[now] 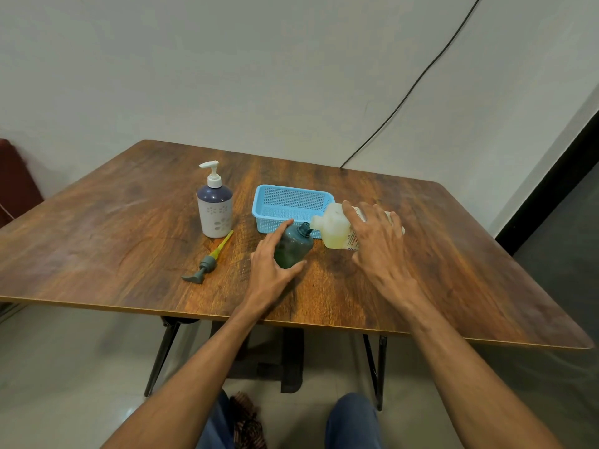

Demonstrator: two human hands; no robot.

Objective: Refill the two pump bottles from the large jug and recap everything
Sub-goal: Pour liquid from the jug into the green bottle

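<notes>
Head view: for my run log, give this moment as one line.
left hand grips uncapped dark green plastic bottle | right hand tips translucent plastic jug to its mouth | grey pump head on wooden table

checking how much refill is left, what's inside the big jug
Pale yellow liquid shows through the wall of the tilted jug near its neck. The right hand and label cover the rest, so the amount is unclear.
</notes>
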